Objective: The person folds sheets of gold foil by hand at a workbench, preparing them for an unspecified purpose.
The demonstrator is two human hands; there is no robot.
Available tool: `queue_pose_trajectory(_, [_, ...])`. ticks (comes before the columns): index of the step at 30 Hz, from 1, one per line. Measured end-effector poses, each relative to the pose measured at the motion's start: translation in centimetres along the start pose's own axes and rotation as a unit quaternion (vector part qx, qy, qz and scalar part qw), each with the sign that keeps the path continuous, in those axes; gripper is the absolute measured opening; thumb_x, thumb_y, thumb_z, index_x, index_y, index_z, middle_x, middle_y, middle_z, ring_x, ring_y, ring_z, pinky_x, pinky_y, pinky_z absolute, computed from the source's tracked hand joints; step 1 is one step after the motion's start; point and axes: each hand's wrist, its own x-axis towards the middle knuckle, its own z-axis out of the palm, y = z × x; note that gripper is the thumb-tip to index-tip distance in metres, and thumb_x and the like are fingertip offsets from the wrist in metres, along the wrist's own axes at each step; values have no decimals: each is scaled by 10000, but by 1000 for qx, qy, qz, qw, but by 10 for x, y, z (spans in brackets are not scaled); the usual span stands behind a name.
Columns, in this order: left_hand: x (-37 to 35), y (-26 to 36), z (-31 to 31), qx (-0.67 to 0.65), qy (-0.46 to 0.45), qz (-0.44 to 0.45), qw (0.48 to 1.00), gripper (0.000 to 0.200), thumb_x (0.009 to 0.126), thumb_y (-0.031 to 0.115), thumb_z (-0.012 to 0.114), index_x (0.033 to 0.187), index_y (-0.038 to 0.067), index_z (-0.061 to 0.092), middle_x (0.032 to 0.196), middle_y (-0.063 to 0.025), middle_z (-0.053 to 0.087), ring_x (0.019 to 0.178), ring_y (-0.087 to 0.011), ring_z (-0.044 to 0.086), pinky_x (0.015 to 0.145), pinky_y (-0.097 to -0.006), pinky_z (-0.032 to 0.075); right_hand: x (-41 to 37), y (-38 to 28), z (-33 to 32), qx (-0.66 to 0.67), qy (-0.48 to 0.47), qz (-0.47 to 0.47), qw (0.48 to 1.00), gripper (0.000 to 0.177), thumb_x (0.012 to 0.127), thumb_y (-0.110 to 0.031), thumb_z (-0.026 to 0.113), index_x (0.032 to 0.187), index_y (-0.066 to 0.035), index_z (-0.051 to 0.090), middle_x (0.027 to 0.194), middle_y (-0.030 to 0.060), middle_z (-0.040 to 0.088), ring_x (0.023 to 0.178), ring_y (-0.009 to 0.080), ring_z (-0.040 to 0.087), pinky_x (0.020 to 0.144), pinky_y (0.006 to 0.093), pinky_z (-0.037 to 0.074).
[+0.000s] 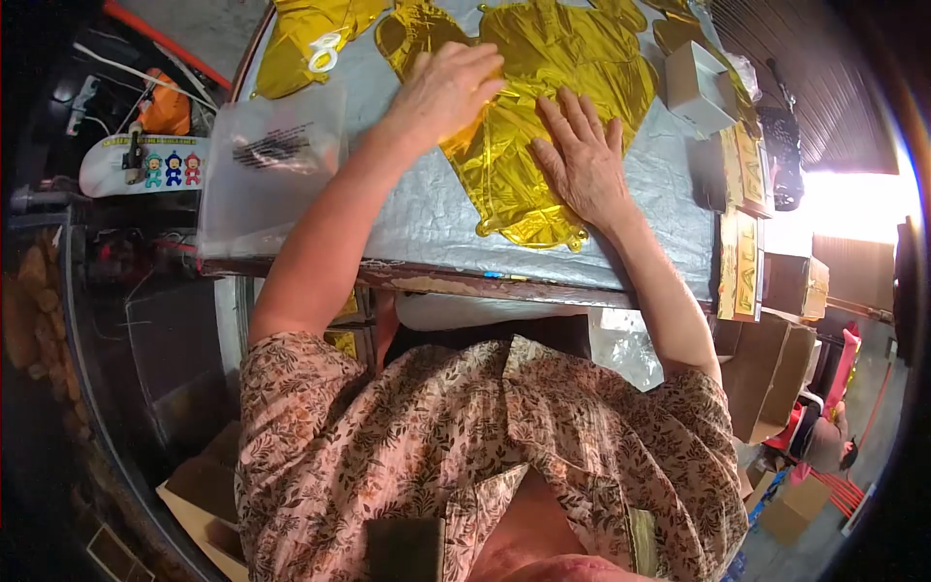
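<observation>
A flat, deflated gold foil balloon [509, 184] lies creased on the silver-covered table [417, 218] in front of me. My left hand [451, 89] rests across its left part, fingers stretched out toward the right and slightly smeared. Pressed flat on the lower right of the foil, my right hand [587, 165] has its fingers spread. More gold foil [296, 58] lies at the upper left of the table, with a small white ring [325, 53] on top. The foil's far end runs out of the top of the view.
A clear plastic bag [276, 170] with dark print hangs slightly over the table's left front edge. On the right stand a white open box [698, 87] and yellow printed cartons [742, 262]. Cardboard boxes [776, 378] sit below right; a white printed panel [145, 167] is at left.
</observation>
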Motion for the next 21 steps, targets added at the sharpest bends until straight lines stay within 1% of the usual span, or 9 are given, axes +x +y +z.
queue_pose_trajectory(2, [-3, 6, 3, -1, -27, 11, 1000, 462, 1016, 394, 606, 1354, 86, 666, 1483, -35, 588, 1319, -244, 531, 1100, -451, 414, 0, -1, 0, -1, -7, 9, 1000, 568, 1067, -433, 493, 1557, -152, 433, 1639, 173, 360, 1503, 416, 331, 1190, 655, 204])
queue_pose_trajectory(6, [-3, 6, 5, 7, -27, 15, 1000, 455, 1011, 401, 612, 1345, 97, 673, 1470, -27, 597, 1303, -240, 539, 1077, -448, 426, 1, 0, -1, 8, -3, 4, 1000, 567, 1063, -424, 505, 1552, -144, 437, 1637, 179, 360, 1497, 423, 338, 1180, 656, 218])
queue_pose_trajectory(9, [-3, 6, 2, 4, -23, 20, 1000, 443, 1005, 404, 619, 1324, 103, 682, 1455, -21, 605, 1287, -244, 546, 1047, -445, 441, 0, 1, 1, 4, 6, 3, 1000, 570, 1058, -414, 517, 1551, -138, 437, 1632, 188, 365, 1486, 429, 353, 1168, 647, 240])
queue_pose_trajectory(11, [-3, 6, 4, 19, 5, 33, 999, 425, 1000, 399, 624, 1297, 103, 693, 1450, -19, 607, 1279, -239, 547, 1024, -434, 449, 0, 5, 6, 44, 35, -6, 998, 574, 1056, -411, 520, 1553, -137, 434, 1623, 199, 378, 1477, 436, 364, 1156, 644, 255])
queue_pose_trajectory(12, [-3, 5, 4, 25, -8, 41, 999, 436, 1010, 368, 625, 1363, 115, 656, 1438, -58, 623, 1256, -291, 576, 1063, -461, 462, -1, 8, 7, 39, 37, -13, 999, 570, 1055, -414, 521, 1546, -134, 444, 1617, 192, 393, 1476, 434, 369, 1164, 641, 244])
queue_pose_trajectory(14, [0, 11, -6, 26, 0, 47, 999, 426, 1009, 352, 626, 1349, 98, 658, 1422, -78, 632, 1259, -305, 578, 1072, -452, 460, -1, 12, 10, 50, 68, -6, 996, 562, 1056, -416, 524, 1535, -128, 461, 1609, 172, 416, 1473, 427, 375, 1169, 620, 242])
queue_pose_trajectory(15, [1, 18, -18, -44, -53, -2, 998, 475, 993, 336, 635, 1342, 14, 645, 1437, -159, 603, 1311, -347, 530, 1098, -484, 411, -1, 11, 7, 19, 71, -12, 997, 537, 1057, -414, 527, 1504, -118, 505, 1592, 155, 447, 1468, 411, 389, 1162, 581, 260])
queue_pose_trajectory(19, [2, 21, -21, -64, -59, -9, 996, 466, 1000, 331, 626, 1340, 13, 645, 1436, -145, 606, 1299, -340, 533, 1101, -471, 408, -3, 18, 13, 26, 74, -29, 996, 528, 1049, -419, 547, 1476, -109, 540, 1566, 152, 483, 1461, 382, 409, 1147, 552, 286])
queue_pose_trajectory(21, [2, 21, -24, -47, -65, -5, 997, 464, 1001, 328, 625, 1341, 13, 643, 1431, -146, 609, 1297, -341, 531, 1104, -466, 405, -2, 16, 11, 45, 77, -26, 996, 527, 1032, -423, 582, 1450, -102, 568, 1542, 156, 509, 1447, 359, 437, 1143, 541, 294])
